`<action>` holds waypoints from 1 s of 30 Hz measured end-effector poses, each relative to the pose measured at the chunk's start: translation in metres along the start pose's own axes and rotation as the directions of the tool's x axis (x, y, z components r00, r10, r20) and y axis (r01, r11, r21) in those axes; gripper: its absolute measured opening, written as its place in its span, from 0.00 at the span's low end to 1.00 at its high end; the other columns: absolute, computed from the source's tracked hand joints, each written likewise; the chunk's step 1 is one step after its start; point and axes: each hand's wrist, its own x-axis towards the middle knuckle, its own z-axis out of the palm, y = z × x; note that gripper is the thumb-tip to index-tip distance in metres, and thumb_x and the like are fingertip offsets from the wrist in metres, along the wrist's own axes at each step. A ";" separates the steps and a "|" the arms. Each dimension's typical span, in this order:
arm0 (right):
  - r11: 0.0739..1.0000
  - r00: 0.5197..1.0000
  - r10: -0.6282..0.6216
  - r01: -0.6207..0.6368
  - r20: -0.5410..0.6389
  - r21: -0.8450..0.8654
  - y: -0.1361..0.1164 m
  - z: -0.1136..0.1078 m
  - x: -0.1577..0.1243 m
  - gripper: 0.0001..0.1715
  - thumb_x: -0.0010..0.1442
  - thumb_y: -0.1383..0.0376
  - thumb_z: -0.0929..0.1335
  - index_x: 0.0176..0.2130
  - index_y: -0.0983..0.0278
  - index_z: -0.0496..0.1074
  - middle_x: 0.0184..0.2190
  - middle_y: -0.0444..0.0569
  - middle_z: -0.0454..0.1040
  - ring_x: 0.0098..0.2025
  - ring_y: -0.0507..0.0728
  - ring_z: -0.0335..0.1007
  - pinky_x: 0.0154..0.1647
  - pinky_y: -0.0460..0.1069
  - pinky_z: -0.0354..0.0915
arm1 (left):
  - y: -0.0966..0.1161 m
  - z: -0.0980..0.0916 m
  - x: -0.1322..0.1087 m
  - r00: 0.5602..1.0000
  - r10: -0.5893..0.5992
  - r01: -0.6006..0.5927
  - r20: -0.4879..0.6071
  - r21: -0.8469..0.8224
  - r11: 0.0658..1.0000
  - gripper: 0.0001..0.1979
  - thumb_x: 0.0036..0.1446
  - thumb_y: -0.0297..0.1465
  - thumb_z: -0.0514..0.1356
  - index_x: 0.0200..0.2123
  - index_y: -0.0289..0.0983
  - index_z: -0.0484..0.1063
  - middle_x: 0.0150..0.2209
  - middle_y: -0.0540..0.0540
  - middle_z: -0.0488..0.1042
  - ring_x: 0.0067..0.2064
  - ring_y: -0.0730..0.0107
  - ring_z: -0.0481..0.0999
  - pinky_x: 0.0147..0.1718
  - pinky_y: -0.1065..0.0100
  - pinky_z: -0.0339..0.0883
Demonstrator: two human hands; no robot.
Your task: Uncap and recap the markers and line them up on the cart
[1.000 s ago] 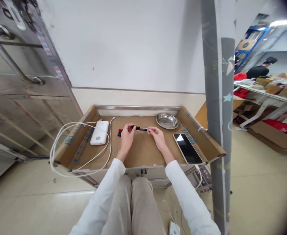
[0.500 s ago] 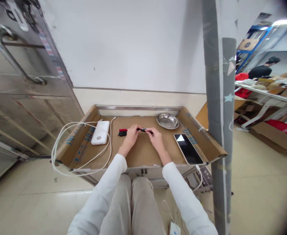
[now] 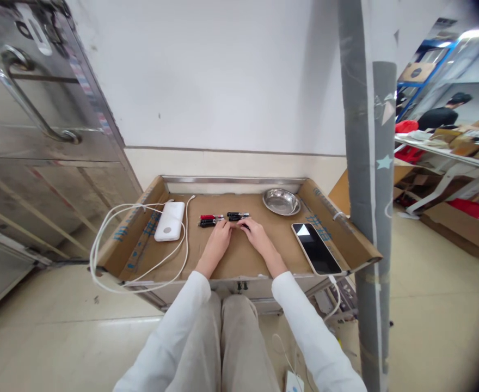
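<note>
Landmark: we take the stainless steel dish (image 3: 281, 202) as reference; left, right and near are from our standing side.
Left hand: our left hand (image 3: 223, 231) rests to the left of and nearer than the dish, its fingers drawn in at the pens. We cannot tell whether they close on anything.
Right hand: our right hand (image 3: 255, 234) sits near-left of the dish, thumb and forefinger pinched together on a slim black piece (image 3: 245, 226), apparently a pen. The light fingertip hold probably suits so thin a part.
Red pen: the red pen (image 3: 210, 217) lies well left of the dish, parallel to the black pen group (image 3: 210, 224) just nearer to us. The shared alignment likely keeps them from crossing.
Black pens: the second black cluster (image 3: 237, 216) lies between the red pen and the dish, beyond our fingertips and within easy reach.
Liner: the cardboard liner (image 3: 239, 261) lies under the dish; its raised sides presumably stop things rolling off.
Smartphone: the smartphone (image 3: 316, 249) lies flat, near-right of the dish, probably set aside for working room.
Power bank: the white power bank (image 3: 170, 221) lies farthest left of the dish, with a white cable (image 3: 186, 234) looped around it.
</note>
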 end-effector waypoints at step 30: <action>0.871 0.990 0.103 -0.138 -0.099 -0.472 -0.020 -0.004 -0.006 0.15 0.61 0.72 0.58 0.40 0.64 0.71 0.38 0.51 0.70 0.41 0.58 0.63 0.44 0.51 0.58 | 0.018 -0.011 -0.015 0.854 -0.383 0.508 -0.351 0.412 0.756 0.14 0.60 0.23 0.44 0.46 0.28 0.64 0.46 0.31 0.66 0.49 0.52 0.66 0.46 0.54 0.61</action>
